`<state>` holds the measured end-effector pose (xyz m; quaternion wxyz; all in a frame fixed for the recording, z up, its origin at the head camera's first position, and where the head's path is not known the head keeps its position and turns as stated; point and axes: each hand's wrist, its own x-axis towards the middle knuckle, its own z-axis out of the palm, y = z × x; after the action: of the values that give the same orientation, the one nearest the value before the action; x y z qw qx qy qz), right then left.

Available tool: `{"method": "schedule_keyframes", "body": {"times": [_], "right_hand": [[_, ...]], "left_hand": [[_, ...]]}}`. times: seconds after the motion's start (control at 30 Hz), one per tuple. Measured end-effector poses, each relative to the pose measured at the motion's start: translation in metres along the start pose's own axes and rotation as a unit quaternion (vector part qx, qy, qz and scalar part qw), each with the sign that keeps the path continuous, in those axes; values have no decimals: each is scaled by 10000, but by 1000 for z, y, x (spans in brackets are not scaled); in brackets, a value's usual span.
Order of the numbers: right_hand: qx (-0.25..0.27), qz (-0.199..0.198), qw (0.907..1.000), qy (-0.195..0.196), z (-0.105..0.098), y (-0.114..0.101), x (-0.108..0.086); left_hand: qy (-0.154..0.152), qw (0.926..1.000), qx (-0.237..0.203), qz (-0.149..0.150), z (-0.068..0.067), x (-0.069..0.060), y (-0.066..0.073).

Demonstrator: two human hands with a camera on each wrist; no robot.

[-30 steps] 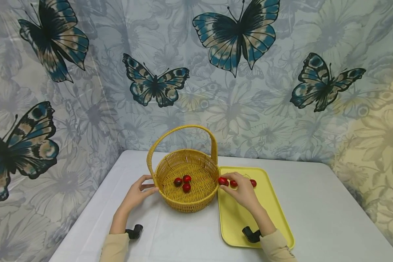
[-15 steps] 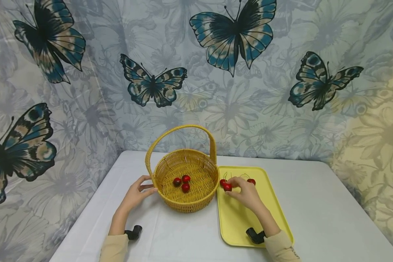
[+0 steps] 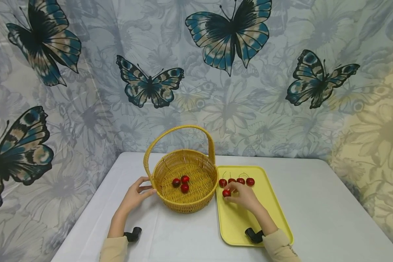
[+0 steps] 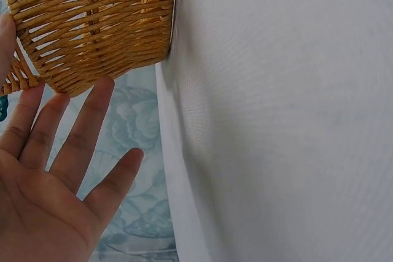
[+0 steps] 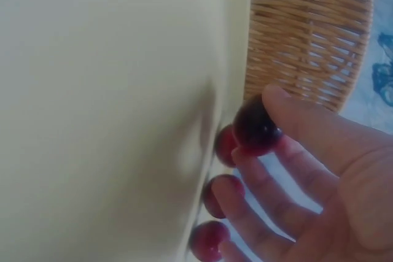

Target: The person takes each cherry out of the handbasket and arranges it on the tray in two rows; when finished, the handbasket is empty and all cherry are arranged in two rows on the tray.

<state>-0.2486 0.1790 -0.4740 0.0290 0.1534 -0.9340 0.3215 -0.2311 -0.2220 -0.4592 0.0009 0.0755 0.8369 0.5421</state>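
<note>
My left hand [image 3: 133,196] touches the left side of the yellow wicker basket [image 3: 187,207] in the head view; in the left wrist view its fingers [image 4: 83,136] are spread, tips against the weave. Three red cherries [image 3: 185,188] lie inside the basket. Over the yellow tray [image 3: 239,233], my right hand [image 3: 245,200] pinches a cherry [image 3: 226,193] between thumb and fingertips. That cherry looks dark [image 5: 256,126] in the right wrist view. Several other cherries [image 3: 250,182] with thin stems form a row along the tray's far end.
The basket's tall handle [image 3: 192,126] arches over it. The tray stands right beside the basket on a white-covered table [image 3: 317,203]. Behind the table hangs a butterfly-patterned cloth [image 3: 229,98].
My right hand has drawn the pinched cherry away from the row, toward the near side of the tray. More of the row shows. My left hand stays at the basket.
</note>
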Motion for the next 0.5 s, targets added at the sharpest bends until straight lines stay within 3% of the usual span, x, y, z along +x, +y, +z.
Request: {"method": "schedule_keyframes", "body": {"times": [0.2, 0.3, 0.37, 0.5], "right_hand": [[34, 234, 9996, -175, 4, -1, -1], [-24, 229, 9995, -220, 5, -3, -2], [-89, 187, 9995, -242, 5, -3, -2], [-133, 205, 9994, -264, 4, -5, -2]], "left_hand": [[15, 10000, 47, 1, 1, 7, -25], [50, 9999, 100, 47, 1, 9, -30], [62, 9999, 109, 66, 1, 9, -30], [-5, 10000, 60, 0, -1, 2, -8]]}}
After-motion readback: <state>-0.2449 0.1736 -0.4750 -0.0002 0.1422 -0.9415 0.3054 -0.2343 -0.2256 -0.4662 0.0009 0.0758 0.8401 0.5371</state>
